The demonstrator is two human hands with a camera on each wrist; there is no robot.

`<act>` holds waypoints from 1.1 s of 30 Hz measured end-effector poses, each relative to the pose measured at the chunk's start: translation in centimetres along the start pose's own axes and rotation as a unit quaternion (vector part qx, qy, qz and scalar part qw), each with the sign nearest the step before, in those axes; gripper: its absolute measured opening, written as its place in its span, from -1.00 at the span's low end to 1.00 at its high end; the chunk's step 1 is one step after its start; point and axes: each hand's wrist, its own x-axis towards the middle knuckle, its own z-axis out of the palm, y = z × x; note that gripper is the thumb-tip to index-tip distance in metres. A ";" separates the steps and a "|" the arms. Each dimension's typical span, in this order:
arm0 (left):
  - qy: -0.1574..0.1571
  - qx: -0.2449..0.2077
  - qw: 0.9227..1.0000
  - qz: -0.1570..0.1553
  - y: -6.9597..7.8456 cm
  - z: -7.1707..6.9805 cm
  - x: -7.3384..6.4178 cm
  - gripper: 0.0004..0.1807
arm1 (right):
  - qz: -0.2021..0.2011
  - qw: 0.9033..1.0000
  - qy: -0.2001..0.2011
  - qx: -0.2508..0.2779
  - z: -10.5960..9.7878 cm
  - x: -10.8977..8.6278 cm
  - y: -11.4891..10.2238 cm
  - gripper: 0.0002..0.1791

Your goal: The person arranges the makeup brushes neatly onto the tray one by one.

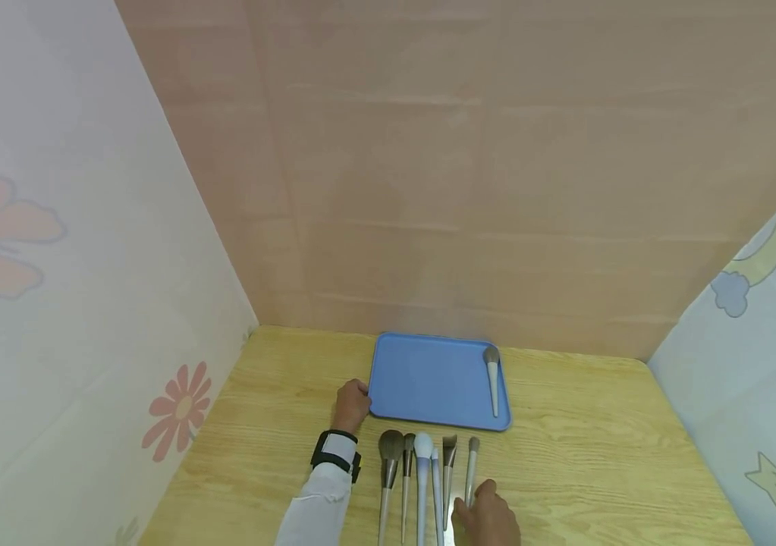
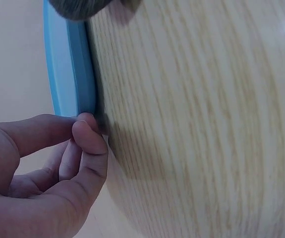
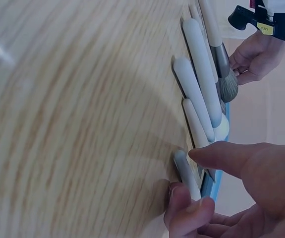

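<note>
My left hand (image 1: 351,408) pinches the near left corner of the blue tray (image 1: 422,379) between thumb and fingers. On the tray's right side lies one makeup brush (image 1: 493,385) with a pale handle. My right hand (image 1: 494,518) is at the small makeup brush (image 1: 472,462) at the right end of a row. In the right wrist view that brush's handle (image 3: 186,171) lies between the spread thumb and the bent fingers. Left of it lie an angled brush (image 1: 449,449), a white-headed brush (image 1: 422,446) and a large dark-bristled brush (image 1: 391,446).
Two slim brushes, one dark (image 1: 407,455) and one pale (image 1: 436,485), lie among the row. The wooden table (image 1: 585,440) meets a tan back wall (image 1: 531,227). Patterned white panels stand at the left (image 1: 101,189) and right (image 1: 770,364).
</note>
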 end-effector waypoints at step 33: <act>-0.003 0.008 1.000 -0.007 0.8 -0.4 0.0 -0.83 | -0.011 0.999 -0.004 0.042 -0.1 -0.2 -0.2 -0.72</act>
